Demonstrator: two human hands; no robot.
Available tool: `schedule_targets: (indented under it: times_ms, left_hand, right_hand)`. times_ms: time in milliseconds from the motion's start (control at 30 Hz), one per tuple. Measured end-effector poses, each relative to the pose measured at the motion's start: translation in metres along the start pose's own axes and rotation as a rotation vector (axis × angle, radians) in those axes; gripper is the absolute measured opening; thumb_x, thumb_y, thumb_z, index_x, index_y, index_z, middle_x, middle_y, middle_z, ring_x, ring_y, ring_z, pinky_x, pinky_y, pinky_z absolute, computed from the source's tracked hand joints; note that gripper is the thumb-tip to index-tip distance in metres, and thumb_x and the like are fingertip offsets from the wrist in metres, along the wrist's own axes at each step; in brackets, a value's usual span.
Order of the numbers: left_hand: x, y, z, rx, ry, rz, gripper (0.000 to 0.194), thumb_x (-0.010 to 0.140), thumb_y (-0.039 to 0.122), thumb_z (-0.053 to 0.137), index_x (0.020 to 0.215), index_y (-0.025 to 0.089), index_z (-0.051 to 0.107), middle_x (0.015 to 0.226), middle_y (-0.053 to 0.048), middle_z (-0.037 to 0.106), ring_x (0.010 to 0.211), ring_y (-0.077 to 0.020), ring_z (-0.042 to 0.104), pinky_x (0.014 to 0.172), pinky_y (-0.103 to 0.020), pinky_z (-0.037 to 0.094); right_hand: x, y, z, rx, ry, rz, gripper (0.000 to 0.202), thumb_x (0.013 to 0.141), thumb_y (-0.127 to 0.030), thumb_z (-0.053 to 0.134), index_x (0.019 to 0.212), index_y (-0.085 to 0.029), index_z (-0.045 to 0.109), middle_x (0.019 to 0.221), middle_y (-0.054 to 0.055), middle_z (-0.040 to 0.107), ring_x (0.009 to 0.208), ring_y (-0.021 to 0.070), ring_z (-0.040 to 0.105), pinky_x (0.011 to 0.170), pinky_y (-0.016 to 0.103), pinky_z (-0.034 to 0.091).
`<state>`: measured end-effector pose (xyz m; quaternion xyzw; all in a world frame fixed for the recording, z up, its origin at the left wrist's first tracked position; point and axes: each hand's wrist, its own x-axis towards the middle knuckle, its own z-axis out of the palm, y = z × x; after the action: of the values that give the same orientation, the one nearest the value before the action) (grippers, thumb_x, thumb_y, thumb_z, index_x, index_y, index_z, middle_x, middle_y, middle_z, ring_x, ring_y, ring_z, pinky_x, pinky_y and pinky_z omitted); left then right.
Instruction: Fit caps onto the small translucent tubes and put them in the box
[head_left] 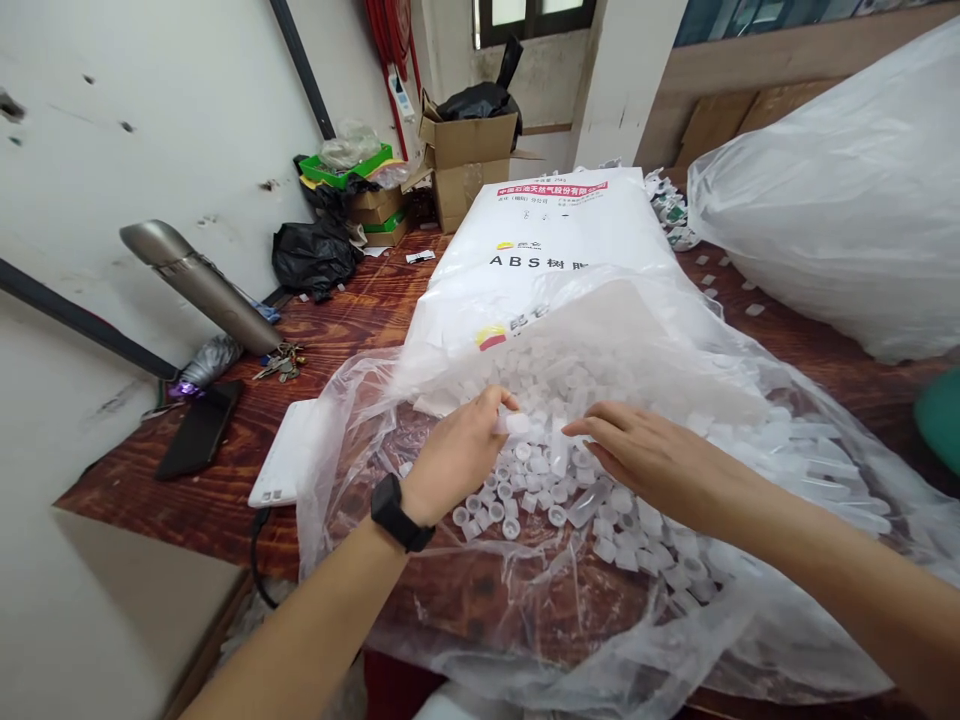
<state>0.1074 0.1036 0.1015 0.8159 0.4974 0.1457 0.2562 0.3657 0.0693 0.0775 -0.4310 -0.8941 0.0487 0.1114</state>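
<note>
One dark, wood-grained table (352, 318) is seen beneath everything, with a bulging translucent bag (832, 190) rested on its right side. In the middle, a white sack (555, 225) printed "ABS" is laid flat, and its near end is overlapped by crumpled clear film (622, 645), which is spread toward the table's near edge. Behind, at the sack's left, an opened cardboard box (472, 160) is placed. Over the film both hands are held close together, slightly apart. By the left hand (459, 455), a small white piece (515, 424) is pinched between thumb and fingers; the right hand (652, 460) is curled, its fingertips brought against the upper end of a translucent tube (559, 450), but whether the tube is gripped cannot be told. Near the wall a metallic flask (202, 285) is set, followed toward the film by a white device (285, 455) and a dark phone (199, 430). Around the left wrist a black wristband (401, 512) is worn. Beside the flask, keys (280, 362) are laid. Under the hands, many small white caps (511, 527) are scattered on the film.
</note>
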Motion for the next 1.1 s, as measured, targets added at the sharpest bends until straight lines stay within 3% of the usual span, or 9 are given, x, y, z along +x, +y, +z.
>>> schedule_targets:
  times_ms: [300,467,600,700,800,900,967,1100]
  left_hand:
    - [0.012,0.008,0.016,0.174,-0.122,0.024,0.015,0.094,0.013,0.064,0.107,0.019,0.064,0.109,-0.011,0.076,0.106,-0.0311,0.071,0.094,-0.040,0.051]
    - [0.011,0.007,0.013,0.137,-0.091,0.039,0.014,0.095,0.010,0.058,0.105,0.018,0.061,0.107,-0.011,0.072,0.106,-0.0305,0.069,0.095,-0.043,0.051]
    - [-0.005,0.008,0.007,0.046,0.024,0.034,0.020,0.098,0.009,0.052,0.116,0.018,0.052,0.125,-0.014,0.064,0.122,-0.0299,0.060,0.105,-0.046,0.045]
    - [-0.024,0.011,0.006,-0.099,0.068,0.007,0.012,0.108,0.026,0.043,0.119,0.022,0.046,0.120,-0.009,0.065,0.111,-0.0240,0.064,0.095,-0.038,0.050]
    - [-0.044,0.015,0.009,-0.497,-0.025,-0.108,0.027,0.109,0.049,0.044,0.120,0.025,0.047,0.094,0.000,0.065,0.085,-0.0187,0.064,0.079,-0.032,0.050]
    - [-0.061,0.019,0.014,-0.782,-0.143,-0.190,0.035,0.105,0.057,0.052,0.122,0.026,0.054,0.083,0.004,0.060,0.075,-0.0161,0.058,0.074,-0.030,0.047]
    - [-0.068,0.022,0.017,-0.776,-0.138,-0.151,0.031,0.104,0.052,0.056,0.120,0.026,0.060,0.097,0.002,0.066,0.086,-0.0165,0.061,0.081,-0.030,0.047]
    - [-0.078,0.027,0.020,-0.647,-0.107,-0.051,0.021,0.106,0.043,0.058,0.119,0.027,0.063,0.119,0.001,0.070,0.111,-0.0191,0.063,0.096,-0.031,0.044]
  right_hand:
    - [-0.001,-0.001,0.002,-0.081,-0.009,-0.026,0.034,0.101,-0.007,0.045,0.127,-0.013,0.065,0.106,0.014,0.071,0.093,0.0308,0.071,0.078,0.045,0.057]
    - [0.013,-0.002,0.003,-0.080,-0.033,-0.014,0.038,0.095,0.002,0.047,0.121,-0.015,0.069,0.108,0.013,0.075,0.099,0.0297,0.073,0.083,0.044,0.057]
    - [0.020,-0.003,0.005,-0.062,-0.032,0.034,0.041,0.092,0.005,0.046,0.121,-0.012,0.070,0.104,0.015,0.075,0.091,0.0317,0.074,0.077,0.045,0.057]
    - [0.023,0.001,0.008,-0.013,-0.018,0.069,0.042,0.088,0.006,0.051,0.120,-0.013,0.070,0.099,0.014,0.074,0.089,0.0315,0.074,0.075,0.043,0.057]
    - [0.020,0.003,0.008,0.072,0.038,0.102,0.040,0.092,0.000,0.052,0.126,-0.015,0.065,0.108,0.015,0.073,0.097,0.0314,0.074,0.079,0.043,0.058]
    - [0.010,-0.007,0.000,0.191,0.100,0.117,0.036,0.104,-0.016,0.050,0.139,-0.020,0.052,0.122,0.013,0.070,0.096,0.0244,0.075,0.079,0.037,0.061]
    - [-0.001,-0.021,-0.009,0.264,0.112,0.097,0.035,0.106,-0.024,0.052,0.141,-0.026,0.048,0.116,0.007,0.071,0.093,0.0198,0.075,0.077,0.031,0.061]
    - [-0.023,-0.051,-0.024,0.444,0.082,0.052,0.033,0.104,-0.023,0.058,0.134,-0.034,0.052,0.115,0.001,0.074,0.101,0.0181,0.075,0.083,0.028,0.060]
